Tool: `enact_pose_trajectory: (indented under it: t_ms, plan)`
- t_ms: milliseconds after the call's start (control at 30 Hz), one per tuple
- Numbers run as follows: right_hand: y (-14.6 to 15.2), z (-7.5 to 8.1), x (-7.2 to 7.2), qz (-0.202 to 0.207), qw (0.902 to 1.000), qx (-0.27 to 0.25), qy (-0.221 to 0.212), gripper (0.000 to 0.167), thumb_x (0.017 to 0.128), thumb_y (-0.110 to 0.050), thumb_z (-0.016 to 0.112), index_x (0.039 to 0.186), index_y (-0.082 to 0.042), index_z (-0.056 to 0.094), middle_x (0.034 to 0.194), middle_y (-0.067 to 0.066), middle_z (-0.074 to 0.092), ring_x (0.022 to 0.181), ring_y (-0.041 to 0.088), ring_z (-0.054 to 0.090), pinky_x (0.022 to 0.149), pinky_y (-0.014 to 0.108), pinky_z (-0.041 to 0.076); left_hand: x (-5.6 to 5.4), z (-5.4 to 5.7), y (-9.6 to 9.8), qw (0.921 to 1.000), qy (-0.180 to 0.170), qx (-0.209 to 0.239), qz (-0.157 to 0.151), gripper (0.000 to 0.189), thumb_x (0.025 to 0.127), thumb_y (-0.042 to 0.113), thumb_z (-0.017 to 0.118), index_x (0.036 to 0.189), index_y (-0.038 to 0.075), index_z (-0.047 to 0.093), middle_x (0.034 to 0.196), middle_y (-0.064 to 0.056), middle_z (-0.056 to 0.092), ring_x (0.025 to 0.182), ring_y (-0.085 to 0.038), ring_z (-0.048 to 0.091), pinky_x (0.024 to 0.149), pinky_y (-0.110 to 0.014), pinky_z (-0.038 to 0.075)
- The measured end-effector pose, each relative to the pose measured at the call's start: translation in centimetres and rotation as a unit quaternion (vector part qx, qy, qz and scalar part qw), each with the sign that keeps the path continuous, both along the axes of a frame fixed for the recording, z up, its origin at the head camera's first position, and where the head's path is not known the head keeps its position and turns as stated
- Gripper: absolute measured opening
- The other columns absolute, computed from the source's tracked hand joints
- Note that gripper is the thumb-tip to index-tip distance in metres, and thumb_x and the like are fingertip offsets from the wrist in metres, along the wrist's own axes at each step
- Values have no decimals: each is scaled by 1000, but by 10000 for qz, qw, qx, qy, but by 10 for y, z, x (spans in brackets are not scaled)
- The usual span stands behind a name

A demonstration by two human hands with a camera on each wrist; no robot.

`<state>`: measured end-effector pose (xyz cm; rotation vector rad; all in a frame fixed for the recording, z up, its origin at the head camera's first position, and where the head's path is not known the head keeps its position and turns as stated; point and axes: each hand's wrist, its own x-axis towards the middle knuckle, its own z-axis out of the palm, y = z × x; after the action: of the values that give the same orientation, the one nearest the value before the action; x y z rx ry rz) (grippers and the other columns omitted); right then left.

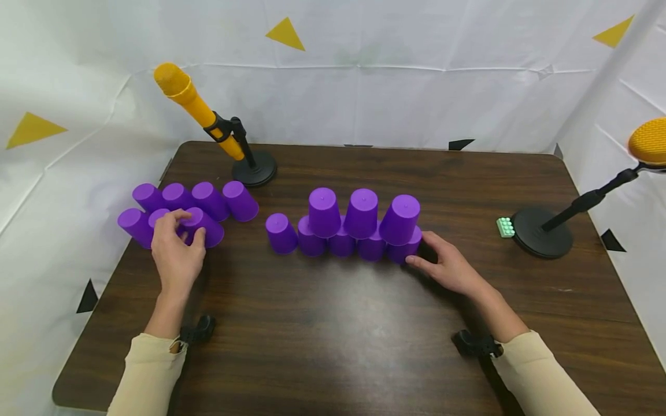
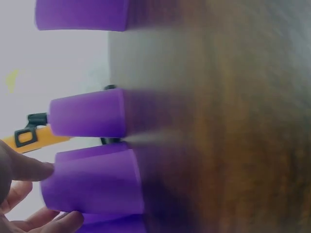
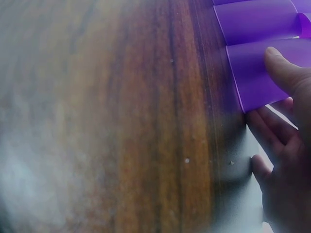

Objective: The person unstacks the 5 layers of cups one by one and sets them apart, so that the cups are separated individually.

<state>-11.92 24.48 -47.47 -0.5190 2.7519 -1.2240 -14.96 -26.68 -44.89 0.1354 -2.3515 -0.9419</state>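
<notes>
My left hand (image 1: pixel 179 254) reaches over the front of the left cluster of upside-down purple cups. Thumb and fingers straddle the top of the nearest right-hand cup (image 1: pixel 207 227), seen as a grip in the left wrist view on that cup (image 2: pixel 95 182). A row of upside-down purple cups stands mid-table, with three cups (image 1: pixel 362 214) stacked on it, bridging the gaps below. The right hand (image 1: pixel 450 266) touches the row's rightmost bottom cup (image 1: pixel 403 253). Its thumb (image 3: pixel 279 65) lies along that cup's near side, other fingers reaching past its right side.
At the row's left end, one bottom cup (image 1: pixel 281 234) has none above it. Behind the cluster stands a yellow microphone (image 1: pixel 195 107) on a black stand. Far right are another yellow microphone (image 1: pixel 650 141) on a stand and a small green toy brick (image 1: pixel 505 227). The wooden table (image 1: pixel 333 346) is dark.
</notes>
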Motion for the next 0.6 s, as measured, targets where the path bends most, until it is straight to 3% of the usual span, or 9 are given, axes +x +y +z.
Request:
enact_pose_trajectory:
  t_ms: [167,267,367,467,533,600]
  plan:
    - [0,1,0,7,10000,23,-36,55,92,-28,71,138,-6,51,130,14,58,124,32,51,105,55,37,4,21,7,9980,626,79,66,27,81,4,74,106,2,64,115,-10,62,107,-21,57,80,-24,52]
    - [1,2,0,15,10000,9,-90,56,92,-29,71,138,-6,51,130,14,58,125,32,51,105,55,37,7,38,22,9943,1021,218,-205,25,80,2,74,104,1,66,120,-5,63,112,-17,55,81,-20,52]
    - [1,2,1,27,9999,6,-127,56,92,-29,71,139,-6,51,131,14,57,125,32,51,105,55,37,17,59,53,9893,1160,401,-790,26,80,-4,73,104,-3,64,122,-9,62,116,-19,55,85,-35,56]
    - [1,1,0,29,9999,7,-96,56,92,-29,70,138,-6,51,131,15,58,125,32,51,105,56,37,29,76,91,9790,1161,642,-1546,30,79,-11,72,106,-7,63,122,-16,61,116,-25,56,86,-46,55]
    - [1,0,0,25,10000,-7,-41,55,92,-28,70,138,-5,51,130,15,58,124,33,51,104,56,37,34,80,114,9674,1142,841,-2100,34,78,-14,72,110,-8,61,122,-20,59,117,-28,56,87,-50,53]
    - [1,-2,1,10,10000,-9,-13,55,92,-27,71,137,-4,52,130,16,58,124,33,51,104,57,37,35,74,133,9560,1093,922,-2563,39,79,-12,72,116,-5,61,125,-19,58,118,-28,55,88,-50,53]
